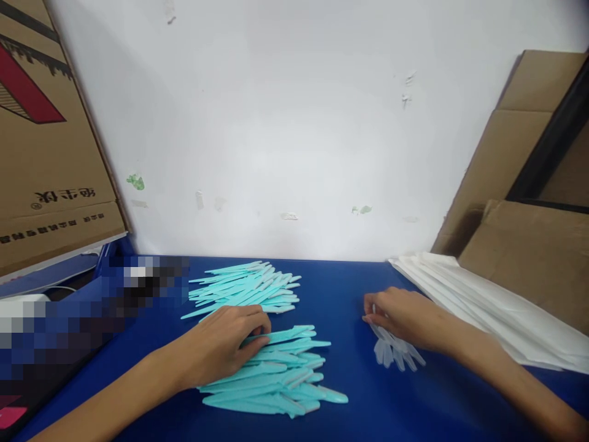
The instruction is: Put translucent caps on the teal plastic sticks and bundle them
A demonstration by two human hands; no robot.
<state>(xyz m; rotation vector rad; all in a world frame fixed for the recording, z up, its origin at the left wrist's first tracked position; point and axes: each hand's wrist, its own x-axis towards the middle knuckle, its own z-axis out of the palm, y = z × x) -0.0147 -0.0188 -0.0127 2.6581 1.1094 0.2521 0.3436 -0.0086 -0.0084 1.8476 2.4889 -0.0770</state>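
Two heaps of turquoise eyebrow razors lie on the blue table, a far pile (248, 285) and a near pile (276, 383). My left hand (230, 341) rests over the near pile, with thumb and forefinger closed on the end of one eyebrow razor (294, 333). Its other fingers are partly hidden. On the right, my right hand (396, 313) is above a small fan of clear plastic caps (398, 353). Its fingertips are pinched together at the caps' far end and hide what is between them.
White paper-like sheets (488, 313) are stacked at the right, beside open cardboard (534, 258). A printed cardboard box (55, 153) stands at the left. A white wall (294, 135) closes off the table's (340, 288) back edge. The left side is partly pixelated.
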